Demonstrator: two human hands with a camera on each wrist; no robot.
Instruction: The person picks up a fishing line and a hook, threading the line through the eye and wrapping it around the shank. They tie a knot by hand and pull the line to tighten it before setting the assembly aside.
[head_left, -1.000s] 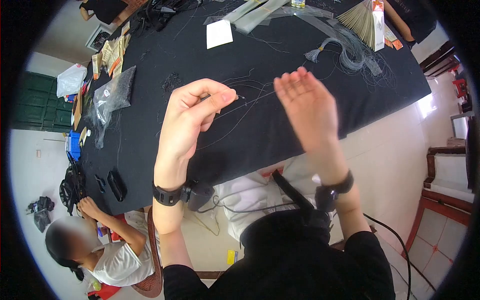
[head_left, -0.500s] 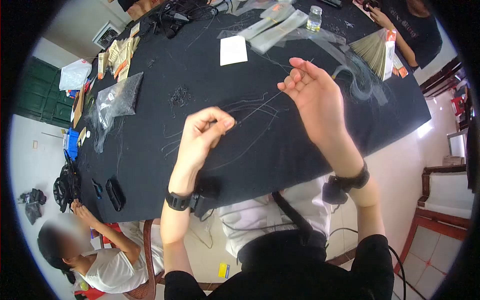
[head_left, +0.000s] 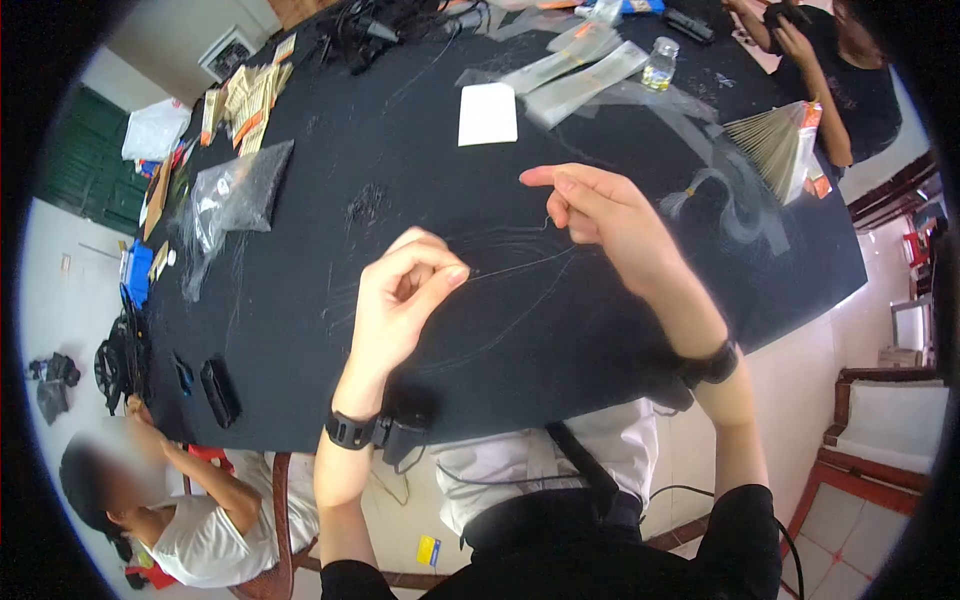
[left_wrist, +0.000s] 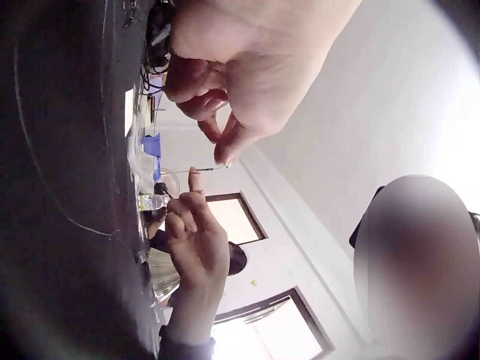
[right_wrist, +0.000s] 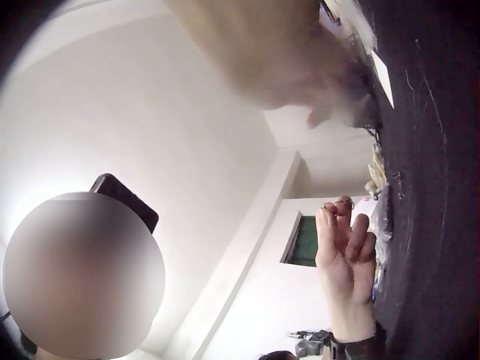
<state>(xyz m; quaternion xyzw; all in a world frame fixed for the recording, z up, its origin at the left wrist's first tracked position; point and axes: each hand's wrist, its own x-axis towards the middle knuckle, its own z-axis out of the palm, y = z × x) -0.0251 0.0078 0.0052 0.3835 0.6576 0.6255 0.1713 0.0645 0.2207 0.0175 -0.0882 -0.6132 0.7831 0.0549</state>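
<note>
My left hand (head_left: 395,300) pinches a thin line (head_left: 520,266) between thumb and forefinger above the black-covered table (head_left: 470,390). From that pinch the line runs rightward to my right hand (head_left: 630,225), where it meets the curled fingers and a short wavy strand hangs beside them. The right forefinger points left with the thumb against it. A small dark slim piece (left_wrist: 202,171) shows on the line in the left wrist view, between the left fingertips and the raised right forefinger. In the right wrist view the right fingers are blurred.
Beyond the hands lie a white card (head_left: 488,114), clear plastic sleeves (head_left: 585,85), a glass jar (head_left: 660,65) and a bundle of pale line (head_left: 715,190). A plastic bag (head_left: 240,195) and a black case (head_left: 220,393) are at left. Another person (head_left: 215,520) sits left.
The right hand, flat and open a second ago, has curled its fingers and pointed its forefinger left. The left hand keeps its pinch on the line, lower in view.
</note>
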